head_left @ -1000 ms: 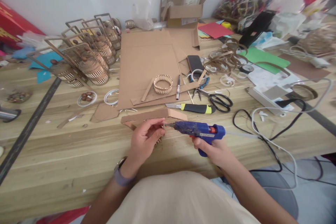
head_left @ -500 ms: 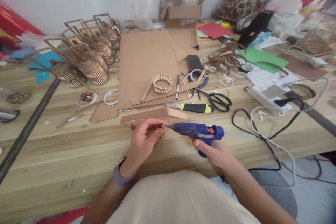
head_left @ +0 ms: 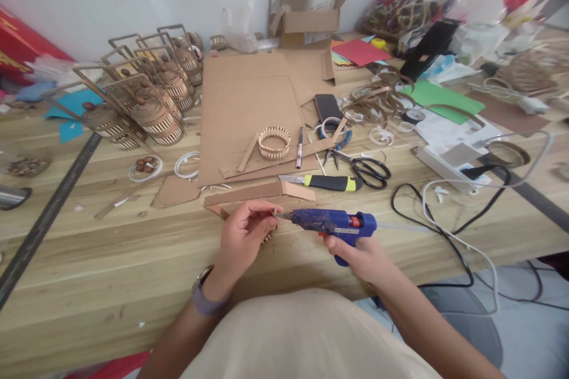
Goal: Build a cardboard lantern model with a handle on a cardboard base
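Two hands meet above the near part of the tabletop (head_left: pixel 155 275), with one small piece between them. The left hand (head_left: pixel 244 237) pinches that small piece (head_left: pixel 275 212) between thumb and fingers; so little of it shows that its shape and its own long axis cannot be told. The right hand (head_left: pixel 355 253) is wrapped around the handle of a blue glue gun (head_left: pixel 322 220), thumb along its side; whether a finger presses the trigger cannot be made out.

The relation that counts here is nozzle to piece: the gun's long axis runs nearly level from right to left, and its nozzle (head_left: pixel 287 215) points straight at the left hand's fingertips. The small piece lies to the left of the right hand, in line with the barrel, at the nozzle's very tip; contact or a slight gap, I cannot tell. The left hand is the nearer one, since it holds the piece.

Just below those fingertips a slatted piece (head_left: pixel 269 236) shows, mostly hidden by the left hand. A bent cardboard strip (head_left: pixel 251 194) stands right behind that hand, and a utility knife (head_left: pixel 333 183) lies beyond the gun, roughly parallel to it, with scissors (head_left: pixel 372 172) beside its handle end
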Tool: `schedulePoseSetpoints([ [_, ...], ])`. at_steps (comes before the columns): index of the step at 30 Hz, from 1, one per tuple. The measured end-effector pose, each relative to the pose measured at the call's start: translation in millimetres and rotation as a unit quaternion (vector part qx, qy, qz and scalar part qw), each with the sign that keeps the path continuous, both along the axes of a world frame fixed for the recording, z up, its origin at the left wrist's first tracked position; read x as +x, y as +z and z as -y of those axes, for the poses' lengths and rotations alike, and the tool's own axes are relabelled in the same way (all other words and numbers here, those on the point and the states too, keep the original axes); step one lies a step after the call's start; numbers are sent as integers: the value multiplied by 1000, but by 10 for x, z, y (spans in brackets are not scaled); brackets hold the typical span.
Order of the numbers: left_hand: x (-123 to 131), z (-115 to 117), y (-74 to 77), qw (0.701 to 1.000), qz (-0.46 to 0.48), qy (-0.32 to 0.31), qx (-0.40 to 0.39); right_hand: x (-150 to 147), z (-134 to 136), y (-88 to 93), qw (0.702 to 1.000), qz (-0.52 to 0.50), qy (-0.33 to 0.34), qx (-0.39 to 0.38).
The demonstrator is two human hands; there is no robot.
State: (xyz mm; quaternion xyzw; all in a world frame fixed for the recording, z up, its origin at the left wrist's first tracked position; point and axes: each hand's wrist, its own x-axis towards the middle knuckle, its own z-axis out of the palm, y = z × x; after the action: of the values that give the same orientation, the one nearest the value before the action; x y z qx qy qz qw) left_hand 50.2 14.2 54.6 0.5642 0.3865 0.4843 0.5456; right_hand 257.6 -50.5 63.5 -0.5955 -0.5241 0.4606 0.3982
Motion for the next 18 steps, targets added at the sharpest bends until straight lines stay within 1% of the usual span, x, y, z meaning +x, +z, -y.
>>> schedulePoseSetpoints([
  [8,-10,1,17,999,-35,10,-12,-9,-24,-15,999,-29,-14,4],
  [13,-12,-1,16,999,-48,20,-6,-41,-59,-21,999,-45,-23,-16],
  [16,-8,4,17,999,-38,13,6,-43,-101,-54,993,-78,-78,-29],
  [18,-4,4,17,999,-34,10,15,-7,-137,-70,981,-157,-107,-45],
])
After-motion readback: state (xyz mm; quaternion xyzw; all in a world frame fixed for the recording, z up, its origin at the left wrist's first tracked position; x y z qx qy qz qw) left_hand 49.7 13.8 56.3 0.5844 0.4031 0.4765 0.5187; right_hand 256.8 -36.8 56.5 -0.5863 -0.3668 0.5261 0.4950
